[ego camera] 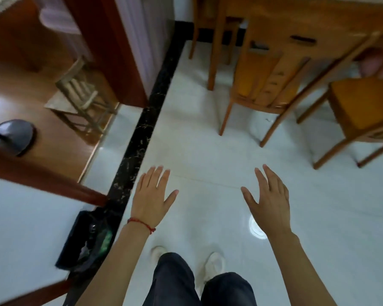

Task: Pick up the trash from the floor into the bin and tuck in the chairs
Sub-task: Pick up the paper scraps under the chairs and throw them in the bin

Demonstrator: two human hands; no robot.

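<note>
My left hand (pixel 152 195) and my right hand (pixel 268 195) hover over the white tile floor, fingers straight and spread, holding nothing. A black bin (pixel 86 237) with a dark liner and something green inside stands at the lower left, beside my left forearm. A wooden chair (pixel 263 85) stands ahead with its back toward me, close to the wooden table (pixel 318 16) at the top right. A second wooden chair (pixel 363 109) stands out from the table at the right edge. I see no trash on the tiles near my hands.
A black marble strip (pixel 142 133) runs diagonally between the tiles and a doorway with a red-brown frame (pixel 111 51). Beyond it stand a small pale wooden stool (pixel 82 98) and a grey round base (pixel 13 135). My feet in white shoes (pixel 212 263) are at the bottom.
</note>
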